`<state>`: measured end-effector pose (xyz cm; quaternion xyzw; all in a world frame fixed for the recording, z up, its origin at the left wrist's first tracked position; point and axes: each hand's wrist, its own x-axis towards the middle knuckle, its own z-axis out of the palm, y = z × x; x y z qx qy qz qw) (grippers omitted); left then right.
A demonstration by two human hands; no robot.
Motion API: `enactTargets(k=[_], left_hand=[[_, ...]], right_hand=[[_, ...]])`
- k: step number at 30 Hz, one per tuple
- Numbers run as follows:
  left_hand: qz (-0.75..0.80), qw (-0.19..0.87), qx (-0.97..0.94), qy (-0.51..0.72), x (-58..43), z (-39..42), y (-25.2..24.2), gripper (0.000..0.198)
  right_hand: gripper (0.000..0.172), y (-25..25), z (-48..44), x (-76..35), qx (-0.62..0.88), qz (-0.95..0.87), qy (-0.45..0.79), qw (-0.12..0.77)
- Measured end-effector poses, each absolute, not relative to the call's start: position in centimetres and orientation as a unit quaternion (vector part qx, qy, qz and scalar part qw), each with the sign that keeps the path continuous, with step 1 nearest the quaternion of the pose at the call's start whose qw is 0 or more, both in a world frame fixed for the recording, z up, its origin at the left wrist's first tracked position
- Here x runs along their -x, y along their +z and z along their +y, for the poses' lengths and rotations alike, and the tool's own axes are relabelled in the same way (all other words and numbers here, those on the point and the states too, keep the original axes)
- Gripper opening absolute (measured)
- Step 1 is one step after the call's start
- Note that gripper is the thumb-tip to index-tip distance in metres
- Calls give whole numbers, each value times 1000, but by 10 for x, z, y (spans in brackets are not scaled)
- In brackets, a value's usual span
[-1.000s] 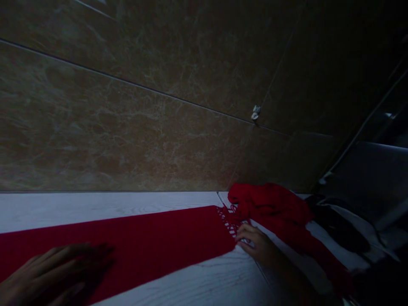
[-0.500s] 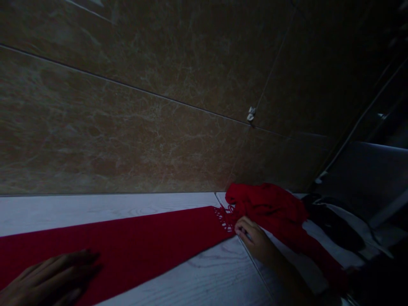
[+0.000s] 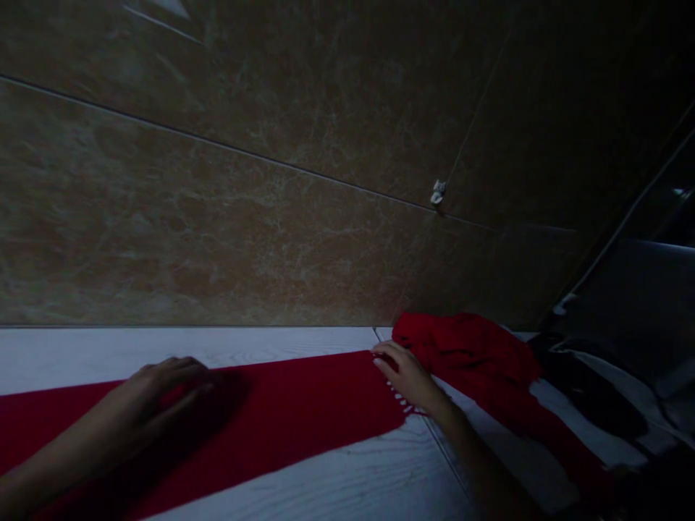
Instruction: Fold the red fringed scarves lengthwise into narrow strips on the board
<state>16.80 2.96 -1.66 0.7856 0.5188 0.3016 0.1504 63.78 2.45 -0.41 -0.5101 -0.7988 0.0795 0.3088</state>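
A long red scarf (image 3: 304,398) with a fringed end lies flat along a pale wood-grain surface. Above its left part hovers my left hand (image 3: 157,398), open, fingers loosely curved and thumb apart, casting a shadow on the cloth. My right hand (image 3: 410,376) rests at the fringed end, near the upper corner. Its fingertips touch the edge there, with a gap between thumb and forefinger, and it covers part of the fringe. Just beyond it, a crumpled red cloth (image 3: 472,347) is heaped against the wall and trails toward the lower right.
A brown marbled wall (image 3: 244,217) rises behind the pale surface (image 3: 326,477). A small white fitting (image 3: 438,192) is fixed to it. Dark items (image 3: 591,391) lie at the right, beside a grey panel (image 3: 651,311). The scene is dim.
My left hand has moved right and up, lifting over the scarf. My right hand has gone from the fringe's lower corner to its upper corner. The lower fringe now lies straighter.
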Motion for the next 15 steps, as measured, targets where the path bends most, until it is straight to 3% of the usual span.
enactTargets(k=[4,9,15], left_hand=[[512,208,-792,259,-197,54,3,56],[510,179,-809,232,-201,66,-13,51],[514,187,-798,253,-193,74,-25,48]], right_hand=[[38,-11,71,-616,506,-815,113,258],[19,-14,103,-616,502,-825,170,196],[25,-8,114,-627,500,-816,234,172]])
